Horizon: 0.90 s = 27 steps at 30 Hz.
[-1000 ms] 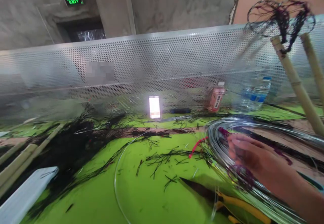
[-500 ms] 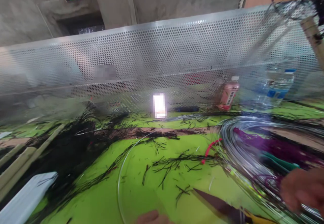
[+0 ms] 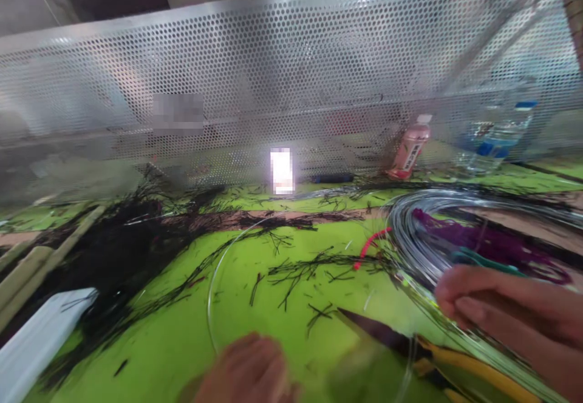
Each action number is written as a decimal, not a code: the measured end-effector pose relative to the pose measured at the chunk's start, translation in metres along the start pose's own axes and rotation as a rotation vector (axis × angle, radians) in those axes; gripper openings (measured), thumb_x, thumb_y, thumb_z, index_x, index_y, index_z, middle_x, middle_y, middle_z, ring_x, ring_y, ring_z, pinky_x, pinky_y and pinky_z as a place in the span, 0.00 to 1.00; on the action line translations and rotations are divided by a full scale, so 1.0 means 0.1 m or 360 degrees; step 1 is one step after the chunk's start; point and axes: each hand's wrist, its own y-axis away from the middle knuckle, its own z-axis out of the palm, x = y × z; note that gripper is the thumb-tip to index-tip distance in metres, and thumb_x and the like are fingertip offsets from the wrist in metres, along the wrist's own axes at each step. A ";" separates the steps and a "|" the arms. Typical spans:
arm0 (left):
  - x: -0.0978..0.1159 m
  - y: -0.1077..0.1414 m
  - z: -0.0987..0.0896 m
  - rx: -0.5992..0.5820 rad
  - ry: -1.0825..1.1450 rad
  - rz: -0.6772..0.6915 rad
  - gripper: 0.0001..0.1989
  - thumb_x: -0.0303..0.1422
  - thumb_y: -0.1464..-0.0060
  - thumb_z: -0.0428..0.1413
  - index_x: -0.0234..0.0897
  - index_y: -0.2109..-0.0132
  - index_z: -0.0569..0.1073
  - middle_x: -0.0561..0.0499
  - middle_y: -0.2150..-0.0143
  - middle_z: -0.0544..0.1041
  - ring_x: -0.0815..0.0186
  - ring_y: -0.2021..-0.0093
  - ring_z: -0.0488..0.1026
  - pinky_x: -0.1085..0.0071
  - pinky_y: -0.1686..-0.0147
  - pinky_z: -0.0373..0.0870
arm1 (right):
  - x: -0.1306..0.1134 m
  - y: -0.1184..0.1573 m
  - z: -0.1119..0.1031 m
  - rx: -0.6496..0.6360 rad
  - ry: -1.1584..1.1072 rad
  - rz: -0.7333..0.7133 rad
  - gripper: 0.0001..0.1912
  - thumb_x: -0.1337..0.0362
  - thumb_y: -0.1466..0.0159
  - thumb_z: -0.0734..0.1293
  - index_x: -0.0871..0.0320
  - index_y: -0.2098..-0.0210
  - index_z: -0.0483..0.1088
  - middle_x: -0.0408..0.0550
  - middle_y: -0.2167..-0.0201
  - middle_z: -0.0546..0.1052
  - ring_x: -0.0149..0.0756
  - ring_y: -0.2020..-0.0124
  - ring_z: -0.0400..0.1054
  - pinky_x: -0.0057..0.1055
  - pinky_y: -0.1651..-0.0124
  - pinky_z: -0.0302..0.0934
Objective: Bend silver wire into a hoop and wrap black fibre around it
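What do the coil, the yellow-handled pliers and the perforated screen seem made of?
Coil: probably metal wire, glossy and silvery, though translucent plastic line would look similar.
Yellow-handled pliers: likely steel, dark and dull, at the pointed end; handles look plastic-coated, judging by their solid yellow.
Perforated screen: grey sheet metal, it seems, from the glints around regular holes.

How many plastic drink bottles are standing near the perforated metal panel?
2: the pink bottle with a white cap, right of centre, and the clear bottle with a blue label, farther right. Blur beside it could hide another.
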 end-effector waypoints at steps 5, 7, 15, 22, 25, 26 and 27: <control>0.04 -0.06 -0.15 -0.0079 0.0131 -0.0187 0.19 0.19 0.36 0.47 0.39 0.75 0.57 0.58 0.81 0.60 0.72 0.81 0.57 0.71 0.77 0.52 | -0.39 -0.15 0.03 0.0019 -0.0558 -0.0032 0.11 0.52 0.48 0.79 0.50 0.74 0.79 0.47 0.76 0.75 0.34 0.77 0.68 0.26 0.78 0.66; 0.06 -0.07 -0.12 -0.0160 0.0217 -0.0190 0.21 0.19 0.36 0.48 0.37 0.77 0.55 0.60 0.83 0.57 0.73 0.82 0.54 0.71 0.77 0.52 | -0.45 -0.21 0.09 -0.0046 -0.0677 0.0108 0.10 0.55 0.47 0.79 0.51 0.71 0.78 0.46 0.75 0.75 0.33 0.77 0.69 0.25 0.79 0.64; 0.21 -0.14 -0.12 -0.0537 0.0475 -0.0093 0.08 0.35 0.42 0.64 0.38 0.60 0.74 0.52 0.64 0.76 0.61 0.65 0.75 0.60 0.61 0.72 | -0.44 -0.24 0.47 -0.0363 -0.0518 -0.0030 0.06 0.61 0.35 0.72 0.56 0.65 0.76 0.43 0.72 0.75 0.28 0.75 0.69 0.25 0.74 0.65; 0.21 -0.20 -0.02 -0.0475 0.0446 0.0126 0.09 0.31 0.29 0.48 0.37 0.56 0.72 0.52 0.62 0.78 0.64 0.66 0.77 0.63 0.65 0.72 | -0.40 -0.18 0.63 -0.0727 -0.0276 0.0083 0.11 0.57 0.35 0.70 0.59 0.66 0.73 0.42 0.75 0.74 0.29 0.76 0.71 0.27 0.72 0.67; 0.24 -0.20 -0.03 -0.0444 0.0382 0.0106 0.09 0.31 0.28 0.46 0.36 0.57 0.70 0.54 0.68 0.76 0.66 0.74 0.73 0.66 0.75 0.66 | -0.50 -0.18 0.64 -0.0878 -0.0164 0.0124 0.09 0.59 0.33 0.68 0.58 0.65 0.72 0.43 0.72 0.77 0.28 0.76 0.72 0.26 0.72 0.65; 0.26 -0.21 -0.04 -0.0437 0.0362 0.0097 0.09 0.31 0.28 0.46 0.36 0.57 0.70 0.55 0.70 0.74 0.66 0.77 0.71 0.67 0.78 0.64 | -0.54 -0.18 0.64 -0.0925 -0.0135 0.0131 0.08 0.60 0.33 0.68 0.58 0.64 0.71 0.43 0.71 0.78 0.28 0.76 0.72 0.26 0.72 0.65; 0.28 -0.22 -0.06 -0.0430 0.0341 0.0085 0.09 0.31 0.28 0.46 0.36 0.57 0.69 0.55 0.71 0.73 0.66 0.78 0.70 0.67 0.79 0.62 | -0.59 -0.18 0.66 -0.0972 -0.0099 0.0132 0.07 0.61 0.32 0.67 0.58 0.64 0.71 0.43 0.70 0.79 0.28 0.76 0.72 0.26 0.73 0.64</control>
